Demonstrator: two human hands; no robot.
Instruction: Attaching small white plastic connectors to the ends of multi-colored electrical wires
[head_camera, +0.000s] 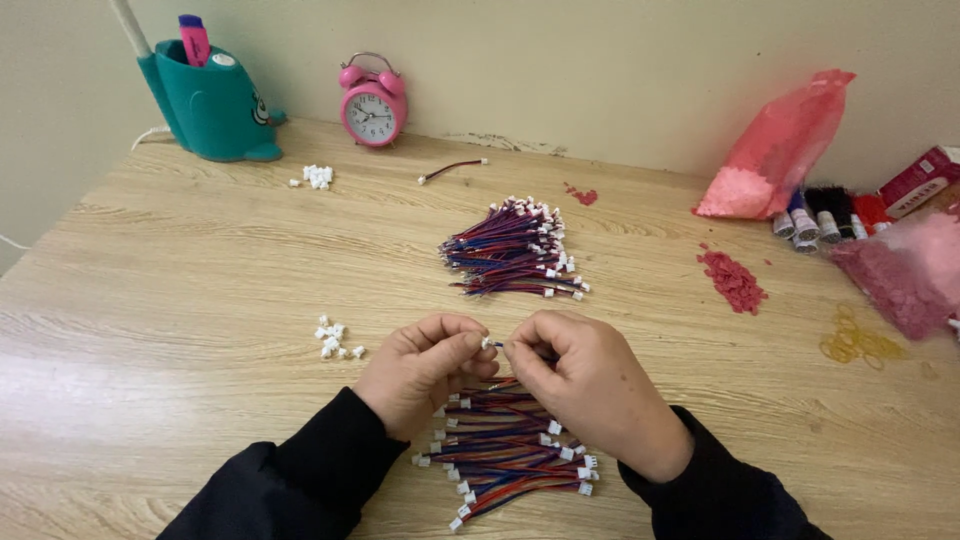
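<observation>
Head view, lower centre: the left hand (420, 370) is pinching a tiny white plastic connector (487, 343), while the right hand (585, 385) is gripping a thin red-and-blue wire (499, 345) meeting it. Both are hovering over a loose pile of wired leads (510, 455); a second bundle (515, 250) is lying mid-frame, with spare white connectors (335, 340) left.

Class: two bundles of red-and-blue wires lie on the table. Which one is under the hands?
The near wire bundle, under both hands; the far wire bundle lies untouched mid-table.
</observation>
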